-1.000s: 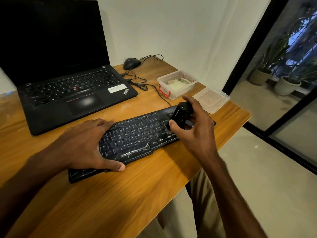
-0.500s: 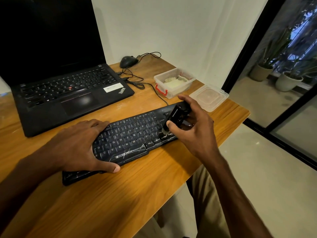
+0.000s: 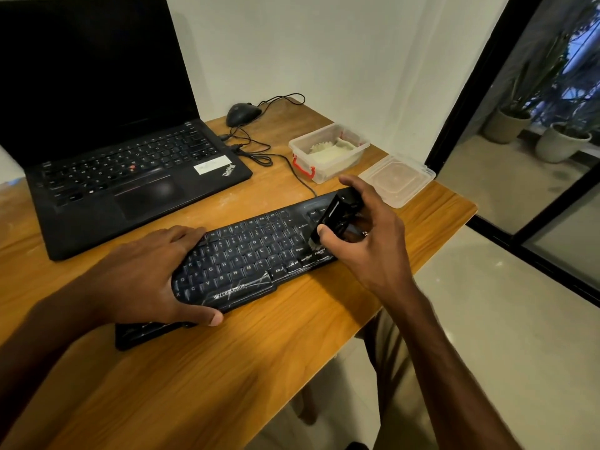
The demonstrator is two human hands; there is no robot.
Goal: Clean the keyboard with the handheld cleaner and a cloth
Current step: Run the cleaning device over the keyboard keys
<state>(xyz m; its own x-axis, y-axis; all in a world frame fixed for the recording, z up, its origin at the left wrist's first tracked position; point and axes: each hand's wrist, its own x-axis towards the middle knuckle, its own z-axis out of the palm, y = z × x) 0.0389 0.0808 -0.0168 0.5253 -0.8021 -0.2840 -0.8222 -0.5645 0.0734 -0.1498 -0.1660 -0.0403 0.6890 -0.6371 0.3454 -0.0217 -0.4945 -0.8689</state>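
the handheld cleaner point(image 3: 339, 211) is gripped in the right hand point(image 3: 370, 245), fingers wrapped round its black body, its brush end set on the keys at the right end of the keyboard point(image 3: 246, 254). the left hand point(image 3: 139, 280) is laid flat over the keyboard's left part, pressing it to the surface point(image 3: 227, 384). were that press eased, the keyboard could be skidded sideways; keycaps could be snagged by a hard stroke. the keyboard is seen black, glossy, streaked with pale marks. the cloth point(image 3: 328, 151) is left in a box point(image 3: 328, 172) behind the keyboard.

Glossy black keyboard point(image 3: 240, 261), grained wooden desk point(image 3: 227, 368)
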